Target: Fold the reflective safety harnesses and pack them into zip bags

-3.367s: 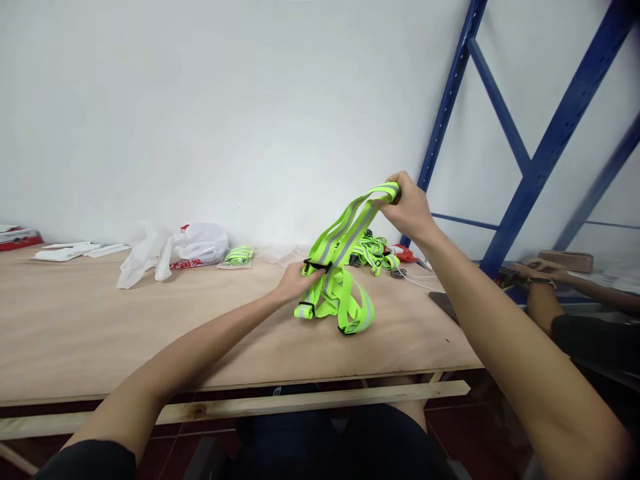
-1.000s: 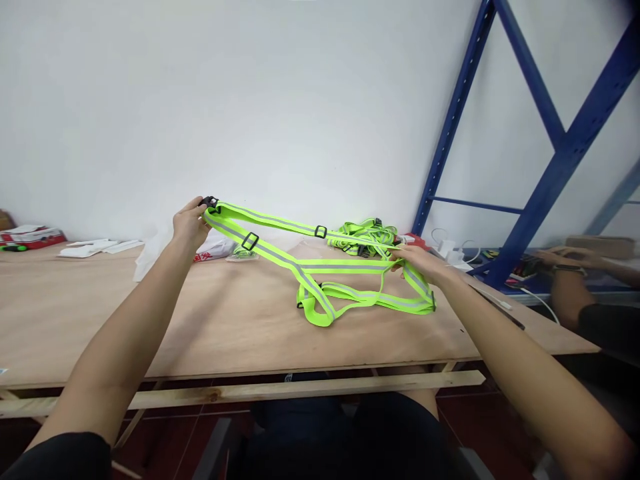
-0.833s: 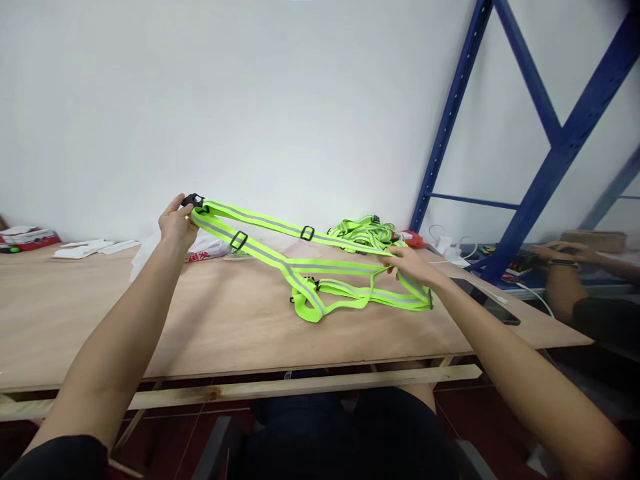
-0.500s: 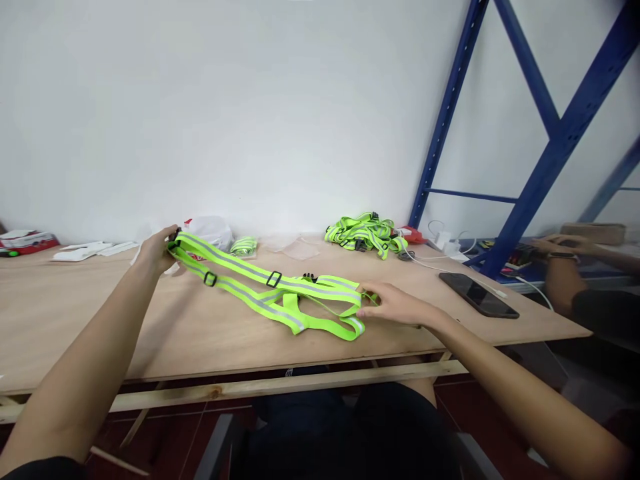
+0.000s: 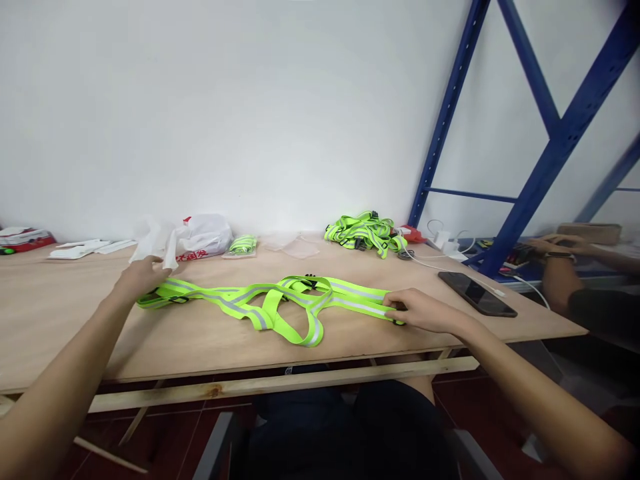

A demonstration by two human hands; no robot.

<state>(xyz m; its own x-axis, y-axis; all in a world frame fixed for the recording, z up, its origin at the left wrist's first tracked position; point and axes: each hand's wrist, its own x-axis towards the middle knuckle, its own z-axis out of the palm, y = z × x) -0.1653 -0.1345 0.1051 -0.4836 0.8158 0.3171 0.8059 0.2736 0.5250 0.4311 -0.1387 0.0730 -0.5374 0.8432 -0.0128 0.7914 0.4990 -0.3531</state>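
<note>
- Harness (image 5: 271, 308): one, between the fingers
- Left hand (image 5: 143, 275), right hand (image 5: 420, 310): at its two ends; whether fingers clamp, I cannot tell
- Phone (image 5: 476, 293): one, beyond right fingers

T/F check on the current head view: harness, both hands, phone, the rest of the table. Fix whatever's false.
1. The green harness lies stretched out along the table. True.
2. Both hands are well away from the harness. False: the left hand is at its left end, the right hand at its right end.
3. A dark phone lies to the right of the right hand. True.
4. The clear pouch is in the left hand. False: the clear pouch lies on the table beside the white bag.
5. A heap of similar straps lies behind the harness, near the wall. True.
</note>
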